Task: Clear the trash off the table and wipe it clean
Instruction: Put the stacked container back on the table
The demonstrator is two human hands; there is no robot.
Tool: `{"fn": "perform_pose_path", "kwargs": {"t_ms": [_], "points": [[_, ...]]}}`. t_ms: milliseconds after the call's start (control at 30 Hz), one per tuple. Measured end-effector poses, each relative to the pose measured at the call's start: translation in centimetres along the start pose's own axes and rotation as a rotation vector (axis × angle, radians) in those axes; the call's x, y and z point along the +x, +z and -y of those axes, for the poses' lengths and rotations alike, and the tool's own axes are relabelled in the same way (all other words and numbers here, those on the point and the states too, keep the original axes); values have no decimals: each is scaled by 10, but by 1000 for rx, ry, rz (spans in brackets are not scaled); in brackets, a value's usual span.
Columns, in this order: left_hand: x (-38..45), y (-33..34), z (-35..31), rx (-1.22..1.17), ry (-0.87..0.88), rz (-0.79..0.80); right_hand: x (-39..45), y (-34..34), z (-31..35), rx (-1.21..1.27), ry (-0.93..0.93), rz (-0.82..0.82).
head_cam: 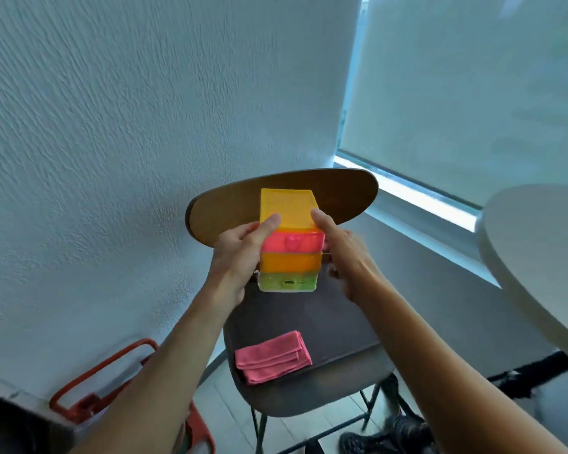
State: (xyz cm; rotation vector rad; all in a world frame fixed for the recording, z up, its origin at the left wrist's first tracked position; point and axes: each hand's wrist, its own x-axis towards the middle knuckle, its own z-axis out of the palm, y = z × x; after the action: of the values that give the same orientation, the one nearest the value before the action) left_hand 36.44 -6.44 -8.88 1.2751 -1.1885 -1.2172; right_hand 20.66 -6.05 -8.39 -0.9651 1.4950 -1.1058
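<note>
I hold a stack of coloured sponges (289,237) (yellow on top, then pink, orange and green) in the air above a chair. My left hand (240,257) grips its left side with the thumb on the yellow top. My right hand (345,257) holds the right side, index finger on the top edge. A folded pink cloth (273,357) lies on the dark chair seat (335,326) below. The white round table (538,257) shows only its edge at the right.
The chair has a curved wooden backrest (341,191) against a textured white wall. An orange-framed object (112,381) stands on the floor at lower left. A window with a drawn blind (473,93) is behind. Dark shoes (391,434) lie under the chair.
</note>
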Motion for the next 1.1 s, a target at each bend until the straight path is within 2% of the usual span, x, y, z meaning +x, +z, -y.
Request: {"fn": "perform_pose_path", "kwargs": {"t_ms": [200,400,900,1100], "points": [[-9,41,-58,-31,7,235,-41,-55,40,53,-63,-183],[-23,101,-87,-44,21,430,-72,-116,55,62,-80,-377],[-14,309,-106,-15,53,836,-87,-297,55,100,-97,-755],[5,381,-93,37,59,890,-71,-354,45,99,-54,-817]]}}
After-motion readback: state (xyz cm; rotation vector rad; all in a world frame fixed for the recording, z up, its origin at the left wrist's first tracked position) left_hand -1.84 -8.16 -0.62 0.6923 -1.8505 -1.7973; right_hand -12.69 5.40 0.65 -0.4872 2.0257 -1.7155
